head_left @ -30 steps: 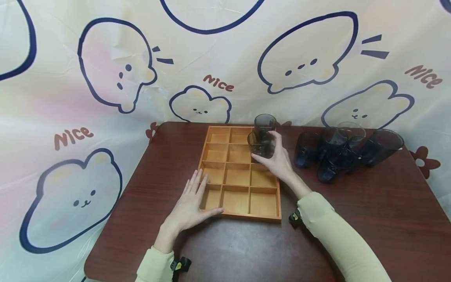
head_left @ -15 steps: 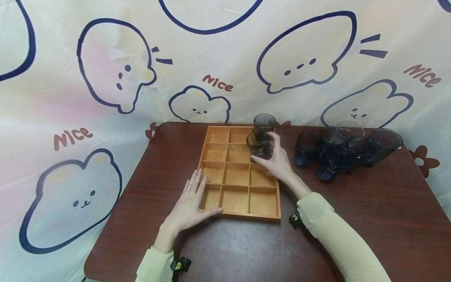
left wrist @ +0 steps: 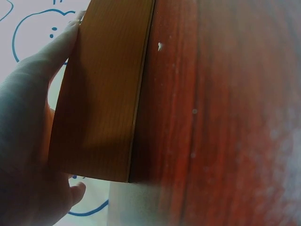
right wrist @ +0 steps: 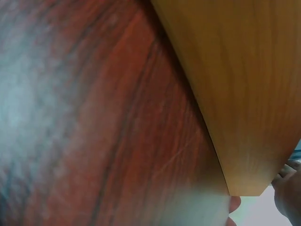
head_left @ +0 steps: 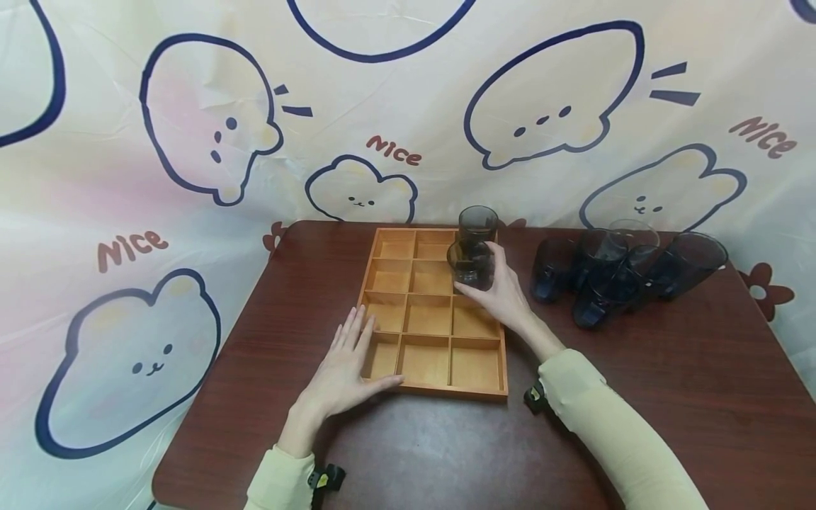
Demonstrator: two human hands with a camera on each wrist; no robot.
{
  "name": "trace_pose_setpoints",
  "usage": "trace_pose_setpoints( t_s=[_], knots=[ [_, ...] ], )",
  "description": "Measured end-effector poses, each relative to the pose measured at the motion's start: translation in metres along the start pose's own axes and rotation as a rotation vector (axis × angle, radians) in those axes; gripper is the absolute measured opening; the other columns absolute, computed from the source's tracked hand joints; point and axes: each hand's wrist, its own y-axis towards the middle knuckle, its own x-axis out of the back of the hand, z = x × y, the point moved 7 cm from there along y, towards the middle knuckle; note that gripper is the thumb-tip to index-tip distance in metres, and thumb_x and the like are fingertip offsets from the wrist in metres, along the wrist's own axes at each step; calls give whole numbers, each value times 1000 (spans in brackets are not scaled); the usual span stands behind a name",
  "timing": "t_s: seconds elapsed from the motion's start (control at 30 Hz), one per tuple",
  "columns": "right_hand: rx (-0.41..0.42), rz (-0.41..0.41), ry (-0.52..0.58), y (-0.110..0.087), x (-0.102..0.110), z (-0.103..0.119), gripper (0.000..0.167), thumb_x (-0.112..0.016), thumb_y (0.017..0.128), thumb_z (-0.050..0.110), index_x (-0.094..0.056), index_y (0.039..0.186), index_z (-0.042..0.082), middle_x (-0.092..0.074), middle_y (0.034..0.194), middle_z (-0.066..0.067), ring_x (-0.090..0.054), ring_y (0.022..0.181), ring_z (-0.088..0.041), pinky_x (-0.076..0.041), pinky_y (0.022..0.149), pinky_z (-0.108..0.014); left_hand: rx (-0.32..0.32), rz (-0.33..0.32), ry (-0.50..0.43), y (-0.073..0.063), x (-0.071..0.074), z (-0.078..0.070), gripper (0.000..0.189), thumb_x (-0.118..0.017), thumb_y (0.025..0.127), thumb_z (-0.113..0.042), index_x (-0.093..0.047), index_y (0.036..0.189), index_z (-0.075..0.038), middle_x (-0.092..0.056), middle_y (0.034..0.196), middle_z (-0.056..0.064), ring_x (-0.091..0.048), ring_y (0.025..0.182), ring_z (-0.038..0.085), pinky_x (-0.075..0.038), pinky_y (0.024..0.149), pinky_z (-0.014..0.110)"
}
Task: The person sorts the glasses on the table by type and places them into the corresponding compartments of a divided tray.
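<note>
A wooden divided box [head_left: 426,391] lies on the table, its compartments in rows. In the head view my right hand [head_left: 501,292] grips a dark, see-through drinking glass [head_left: 469,263] between thumb and fingers, at the right-hand compartment of the second row from the back. Just behind it, a second dark glass [head_left: 478,221] stands in the back right compartment. Spread across the near left corner of the box is my left hand [head_left: 341,370], fingers straight on the left rim and thumb along the front. The left wrist view has this hand [left wrist: 35,117] against the box's side [left wrist: 106,94].
On the right of the brown table [head_left: 701,382] several dark blue glasses [head_left: 599,297] stand close together, a clear-looking rim among them. A printed cloth [head_left: 408,85] hangs behind the table. Both wrists wear small black devices, such as the left wrist device [head_left: 327,478].
Very little differs. The glass in my right hand shifts slightly at its compartment, the index finger sitting a touch lower. My left hand stays put on the box.
</note>
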Motion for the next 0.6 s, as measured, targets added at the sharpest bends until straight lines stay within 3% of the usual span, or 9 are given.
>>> trace_pose_setpoints(
  t_s=[0.3, 0.43, 0.6],
  knots=[
    [45, -60, -14, 0, 7, -2, 94, -91, 88, 35, -42, 162, 3, -52, 157, -27, -52, 147, -44, -43, 125, -63, -4, -3, 2, 1, 1, 0, 125, -82, 88, -67, -20, 176, -4, -8, 186, 20, -4, 175, 38, -15, 140, 62],
    [23, -20, -27, 0, 10, 0, 96, -92, 88, 28, -39, 164, 2, -47, 160, -27, -49, 150, -45, -40, 126, -66, -5, -4, 1, 1, 1, 1, 125, -82, 88, -67, -20, 176, -5, -7, 186, 20, -4, 175, 38, -15, 140, 63],
    [21, 29, -100, -3, 12, 1, 96, -86, 96, 33, -32, 170, 5, -40, 169, -27, -41, 158, -43, -36, 131, -65, -13, -9, 3, 1, -1, 1, 125, -81, 88, -69, -20, 176, -4, -8, 186, 20, -5, 175, 39, -15, 140, 63]
  ],
)
